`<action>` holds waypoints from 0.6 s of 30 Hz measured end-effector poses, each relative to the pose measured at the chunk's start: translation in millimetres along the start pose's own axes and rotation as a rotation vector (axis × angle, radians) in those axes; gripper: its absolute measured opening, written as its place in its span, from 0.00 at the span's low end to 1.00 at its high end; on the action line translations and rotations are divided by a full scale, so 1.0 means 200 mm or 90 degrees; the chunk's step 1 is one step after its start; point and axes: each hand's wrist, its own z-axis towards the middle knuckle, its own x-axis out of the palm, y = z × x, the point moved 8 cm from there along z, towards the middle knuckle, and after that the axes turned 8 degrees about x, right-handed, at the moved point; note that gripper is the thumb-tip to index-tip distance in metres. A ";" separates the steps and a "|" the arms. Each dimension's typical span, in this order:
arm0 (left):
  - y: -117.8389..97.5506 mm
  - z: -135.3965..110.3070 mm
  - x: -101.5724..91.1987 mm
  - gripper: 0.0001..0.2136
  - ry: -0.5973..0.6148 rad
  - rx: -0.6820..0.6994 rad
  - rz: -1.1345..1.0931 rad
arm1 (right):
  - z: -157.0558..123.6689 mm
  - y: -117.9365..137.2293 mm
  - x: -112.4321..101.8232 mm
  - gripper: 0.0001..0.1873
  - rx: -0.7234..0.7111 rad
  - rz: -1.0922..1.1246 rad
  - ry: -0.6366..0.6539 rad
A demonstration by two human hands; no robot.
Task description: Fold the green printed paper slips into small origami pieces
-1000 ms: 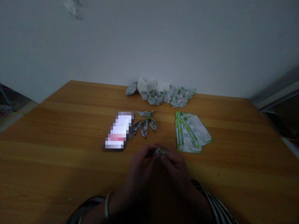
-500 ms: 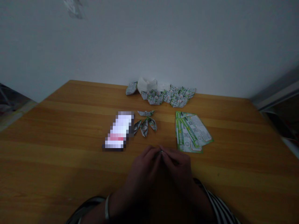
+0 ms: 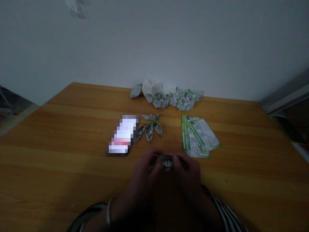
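Between my two hands is a small folded paper piece [image 3: 167, 163], grey-green and printed. My left hand [image 3: 147, 169] pinches its left end with thumb and fingers. At the right end, my right hand [image 3: 187, 170] grips it the same way. Just beyond my hands lie several folded paper pieces of the same print, one of them a boat-like folded paper [image 3: 151, 117] behind the others, such as the upright-pointing folded paper [image 3: 149, 132]. Dim light blurs the finer creases of the held piece.
A phone [image 3: 124, 135] with a lit, pixelated screen lies left of the folded pieces. Flat printed green-and-white leaflets [image 3: 199, 137] overlap on the right. Against the wall stand larger folded-paper assemblies [image 3: 185, 99] and a white tissue-like item [image 3: 152, 87], all on the wooden table [image 3: 72, 129].
My hands have drawn slightly apart, the right one moving a little right. The folded paper piece, almost hidden before, now shows between my fingertips.
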 end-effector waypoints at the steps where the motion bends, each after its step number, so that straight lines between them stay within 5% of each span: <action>1: -0.02 0.01 -0.01 0.06 -0.008 0.020 -0.010 | 0.00 0.00 -0.01 0.08 0.006 0.024 -0.002; 8: -0.07 0.04 -0.02 0.09 0.024 0.064 -0.118 | 0.02 0.00 -0.04 0.06 -0.011 0.102 0.010; 15: -0.09 0.03 -0.05 0.04 0.057 0.180 0.063 | 0.01 0.05 0.00 0.16 -0.116 -0.082 0.207; 18: -0.08 0.01 -0.04 0.06 0.092 0.173 0.105 | 0.03 0.05 -0.01 0.14 -0.097 -0.106 0.209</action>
